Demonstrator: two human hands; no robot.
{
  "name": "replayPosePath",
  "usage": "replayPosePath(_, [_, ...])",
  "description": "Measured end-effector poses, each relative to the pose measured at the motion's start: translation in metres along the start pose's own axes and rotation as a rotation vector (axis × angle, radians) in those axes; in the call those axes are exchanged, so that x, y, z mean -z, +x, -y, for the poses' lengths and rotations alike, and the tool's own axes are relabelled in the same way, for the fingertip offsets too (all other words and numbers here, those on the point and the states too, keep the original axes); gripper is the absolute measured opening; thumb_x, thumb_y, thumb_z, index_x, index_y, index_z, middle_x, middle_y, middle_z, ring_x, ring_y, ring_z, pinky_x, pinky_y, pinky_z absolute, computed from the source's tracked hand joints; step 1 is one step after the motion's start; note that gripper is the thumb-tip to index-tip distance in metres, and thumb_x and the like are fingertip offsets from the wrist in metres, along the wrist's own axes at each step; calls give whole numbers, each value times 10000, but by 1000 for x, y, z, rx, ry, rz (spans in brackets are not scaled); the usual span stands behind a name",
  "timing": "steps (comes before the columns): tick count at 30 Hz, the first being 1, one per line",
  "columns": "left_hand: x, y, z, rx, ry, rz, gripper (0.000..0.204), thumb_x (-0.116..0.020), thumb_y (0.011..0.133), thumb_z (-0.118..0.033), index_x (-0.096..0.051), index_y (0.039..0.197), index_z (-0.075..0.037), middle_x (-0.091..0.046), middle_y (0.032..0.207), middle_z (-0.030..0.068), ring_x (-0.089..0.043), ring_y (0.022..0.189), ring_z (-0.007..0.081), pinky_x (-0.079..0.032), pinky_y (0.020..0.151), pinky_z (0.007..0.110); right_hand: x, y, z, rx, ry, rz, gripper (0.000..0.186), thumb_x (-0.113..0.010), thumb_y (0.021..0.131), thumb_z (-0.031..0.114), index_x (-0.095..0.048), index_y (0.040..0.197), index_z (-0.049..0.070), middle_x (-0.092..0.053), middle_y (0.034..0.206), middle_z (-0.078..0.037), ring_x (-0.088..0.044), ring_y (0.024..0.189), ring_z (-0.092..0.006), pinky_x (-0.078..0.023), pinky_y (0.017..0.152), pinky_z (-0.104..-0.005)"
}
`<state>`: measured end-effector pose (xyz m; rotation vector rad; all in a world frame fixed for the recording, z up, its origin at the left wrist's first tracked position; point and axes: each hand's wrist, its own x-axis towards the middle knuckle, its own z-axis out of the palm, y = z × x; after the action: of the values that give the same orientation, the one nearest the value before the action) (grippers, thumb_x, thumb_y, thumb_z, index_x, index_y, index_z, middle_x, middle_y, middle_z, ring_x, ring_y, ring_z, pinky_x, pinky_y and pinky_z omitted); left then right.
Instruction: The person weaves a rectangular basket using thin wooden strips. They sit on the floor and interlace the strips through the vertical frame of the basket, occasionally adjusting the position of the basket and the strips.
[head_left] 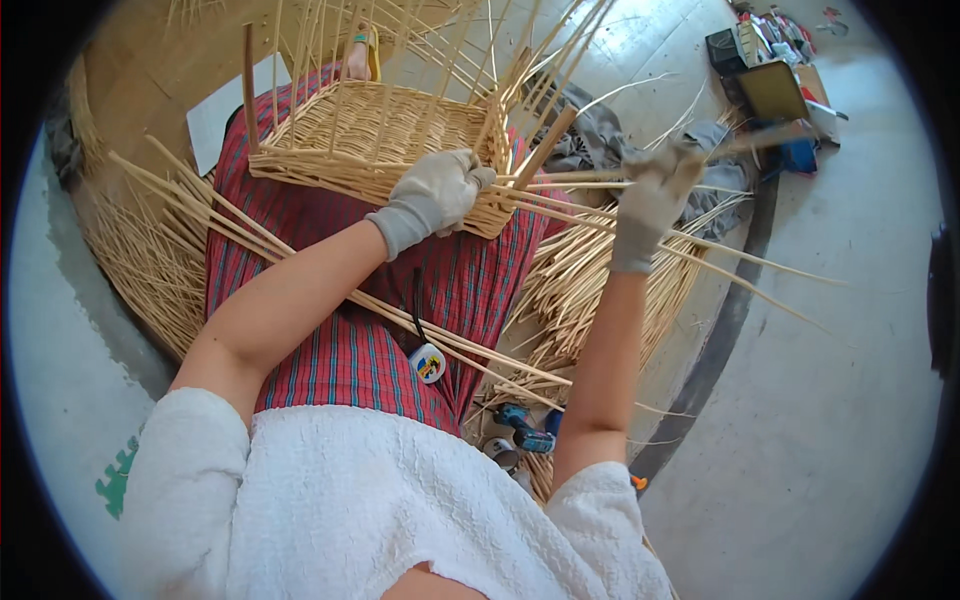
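Observation:
A shallow, rectangular wicker basket point(385, 118) rests on my lap over red plaid cloth, with thin stakes rising from its sides and thicker posts at its corners. My left hand point(437, 192), in a grey-white glove, is closed on the basket's near wall by the right corner. Pale weaving rods point(590, 222) run out rightward from that corner. Off to the right, my gloved right hand point(655, 190) is raised and closed. Motion smears a long thing point(765, 138) extending from it, so its kind cannot be told.
Loose rods point(440, 335) cross my lap beside a tape measure point(427, 363). Bundled rods point(570, 290) lie on the floor at right, more rods point(150, 265) at left. A cordless drill point(527, 428) lies below. Grey cloth point(590, 125) and a dark open box point(772, 92) sit farther off.

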<state>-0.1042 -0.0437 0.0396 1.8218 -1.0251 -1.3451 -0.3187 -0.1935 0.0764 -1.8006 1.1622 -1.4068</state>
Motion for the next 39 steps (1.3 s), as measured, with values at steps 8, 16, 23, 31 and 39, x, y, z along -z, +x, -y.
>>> replayPosePath(8, [-34, -12, 34, -933, 934, -333, 1041, -831, 810, -337, -233, 1648, -179, -510, 1485, 119, -514, 1370, 264, -382, 1135, 482, 38, -18, -81, -355, 591, -5, 208, -457, 1117, 179, -449, 1299, 80, -615, 750, -76, -637, 667, -180, -587, 665, -345])
replayPosePath(16, [-35, -8, 36, -922, 851, -331, 1150, -886, 712, -337, -249, 1652, -161, -601, 1346, 73, -559, 1298, 253, -375, 1135, 441, 23, -70, -145, -640, 606, -163, 229, -514, 1095, 204, -509, 1256, 42, -584, 702, -72, -602, 607, -206, -597, 754, -390])
replayPosePath(23, [-31, -9, 25, -834, 836, -279, 1185, -916, 658, -271, -268, 1648, -203, -616, 1294, 85, -581, 1235, 302, -388, 1109, 429, 27, -37, -113, -471, 723, -140, 271, -486, 1108, 225, -501, 1342, 89, -608, 737, -77, -650, 675, -230, -625, 815, -526])
replayPosePath(31, [-20, -11, 19, -723, 872, -242, 1095, -883, 728, -258, -279, 1642, -240, -610, 1230, 109, -593, 1184, 312, -404, 1058, 415, 34, -61, 14, -119, 980, 88, 369, -438, 1124, 204, -416, 1476, 95, -456, 669, -9, -458, 570, -164, -575, 712, -408])
replayPosePath(39, [-43, 13, 58, -817, -219, -142, 567, -644, 969, -432, -567, 1424, -102, -599, 1289, 114, -568, 1186, 210, -431, 1086, 377, -90, -142, 66, 479, -84, 308, 380, -691, 965, 202, -653, 1305, 38, -695, 1053, -110, -650, 999, -241, -520, 894, -373])
